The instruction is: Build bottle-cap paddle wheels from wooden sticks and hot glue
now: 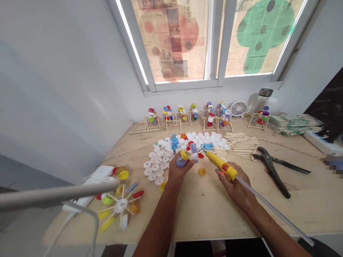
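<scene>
My left hand (177, 172) is closed around a small wheel of sticks and coloured bottle caps (190, 156), held just above the table. My right hand (235, 184) grips a yellow glue gun (221, 165) with a long white glue stick (276, 210) trailing back toward me. The gun's tip points at the wheel's right side, close to a blue cap. A loose yellow cap (202, 171) lies on the table between my hands.
A heap of mostly white bottle caps (187, 142) lies behind my hands, with wooden sticks (241, 142) and black pliers (272, 167) to the right. A finished cap wheel (121, 205) lies left. Small stick-and-cap models (193, 116), a fan (238, 108) and a jar line the wall.
</scene>
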`<action>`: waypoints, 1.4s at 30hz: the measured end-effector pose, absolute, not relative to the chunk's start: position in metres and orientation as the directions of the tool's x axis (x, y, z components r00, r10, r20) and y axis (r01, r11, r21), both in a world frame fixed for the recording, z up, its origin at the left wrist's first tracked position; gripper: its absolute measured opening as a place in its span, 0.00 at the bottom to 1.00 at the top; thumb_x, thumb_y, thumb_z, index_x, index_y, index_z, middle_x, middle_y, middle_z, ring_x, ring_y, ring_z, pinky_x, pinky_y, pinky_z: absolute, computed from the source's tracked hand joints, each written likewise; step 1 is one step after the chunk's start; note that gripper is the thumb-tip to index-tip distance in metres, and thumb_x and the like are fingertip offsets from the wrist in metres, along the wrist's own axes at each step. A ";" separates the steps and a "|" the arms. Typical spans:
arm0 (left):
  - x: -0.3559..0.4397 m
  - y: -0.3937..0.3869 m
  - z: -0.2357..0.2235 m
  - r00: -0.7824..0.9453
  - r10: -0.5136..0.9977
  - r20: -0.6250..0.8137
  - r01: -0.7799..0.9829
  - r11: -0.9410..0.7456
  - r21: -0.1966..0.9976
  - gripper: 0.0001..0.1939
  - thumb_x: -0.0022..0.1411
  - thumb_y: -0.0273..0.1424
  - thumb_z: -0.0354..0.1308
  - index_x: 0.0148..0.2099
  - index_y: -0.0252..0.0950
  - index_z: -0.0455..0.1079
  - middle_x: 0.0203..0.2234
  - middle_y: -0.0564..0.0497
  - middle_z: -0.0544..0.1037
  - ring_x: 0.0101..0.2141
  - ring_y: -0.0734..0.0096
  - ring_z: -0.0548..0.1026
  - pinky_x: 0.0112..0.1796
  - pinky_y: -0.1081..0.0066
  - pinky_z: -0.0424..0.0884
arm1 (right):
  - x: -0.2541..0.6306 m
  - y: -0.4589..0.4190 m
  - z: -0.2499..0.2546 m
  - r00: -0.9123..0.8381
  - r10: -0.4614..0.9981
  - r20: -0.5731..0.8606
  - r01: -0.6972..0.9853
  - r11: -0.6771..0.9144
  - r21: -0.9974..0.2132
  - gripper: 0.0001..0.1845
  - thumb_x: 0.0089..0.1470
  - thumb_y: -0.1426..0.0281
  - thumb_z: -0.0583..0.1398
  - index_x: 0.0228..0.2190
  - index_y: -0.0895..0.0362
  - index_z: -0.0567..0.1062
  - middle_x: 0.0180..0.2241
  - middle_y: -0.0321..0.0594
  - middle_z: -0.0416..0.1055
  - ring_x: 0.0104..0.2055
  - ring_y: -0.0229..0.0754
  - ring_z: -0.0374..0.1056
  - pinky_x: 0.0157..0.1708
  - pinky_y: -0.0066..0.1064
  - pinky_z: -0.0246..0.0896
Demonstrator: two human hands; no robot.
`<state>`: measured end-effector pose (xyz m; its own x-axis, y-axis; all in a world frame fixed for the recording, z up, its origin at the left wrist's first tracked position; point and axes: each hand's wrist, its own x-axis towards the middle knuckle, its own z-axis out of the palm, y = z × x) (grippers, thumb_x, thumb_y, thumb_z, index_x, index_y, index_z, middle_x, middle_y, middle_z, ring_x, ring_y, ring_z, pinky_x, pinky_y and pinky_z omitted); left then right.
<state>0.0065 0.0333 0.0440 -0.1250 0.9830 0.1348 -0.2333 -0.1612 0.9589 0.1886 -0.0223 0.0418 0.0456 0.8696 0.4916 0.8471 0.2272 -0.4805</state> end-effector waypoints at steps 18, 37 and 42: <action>0.009 0.038 0.036 -0.125 0.983 0.137 -0.267 -0.166 0.949 0.16 0.40 0.36 0.69 0.32 0.34 0.72 0.25 0.53 0.76 0.27 0.72 0.72 0.33 0.72 0.68 | 0.206 -0.023 0.051 0.040 0.960 0.277 0.546 0.211 -0.811 0.13 0.54 0.58 0.56 0.31 0.55 0.71 0.30 0.37 0.72 0.34 0.42 0.69 0.32 0.31 0.65; 0.006 0.037 0.038 -0.110 0.989 0.100 -0.302 -0.129 0.945 0.16 0.40 0.32 0.70 0.35 0.36 0.74 0.30 0.51 0.79 0.34 0.66 0.75 0.38 0.68 0.69 | 0.296 -0.040 0.095 0.097 0.594 0.798 0.903 0.285 -0.322 0.12 0.53 0.61 0.58 0.38 0.54 0.71 0.41 0.47 0.72 0.45 0.45 0.68 0.44 0.36 0.62; 0.004 0.045 0.029 -0.069 0.996 0.051 -0.395 -0.074 0.916 0.17 0.40 0.32 0.70 0.35 0.37 0.74 0.31 0.51 0.79 0.35 0.65 0.75 0.39 0.66 0.70 | 0.371 -0.044 0.050 -0.169 0.686 0.708 0.947 0.312 -0.076 0.12 0.52 0.65 0.60 0.40 0.53 0.71 0.40 0.48 0.73 0.43 0.45 0.69 0.43 0.35 0.60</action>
<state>0.0036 0.0446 0.0291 -0.0693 0.9963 0.0512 -0.3946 -0.0745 0.9158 0.3712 -0.0441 0.0504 -0.1689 0.6860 0.7077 0.9471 0.3117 -0.0761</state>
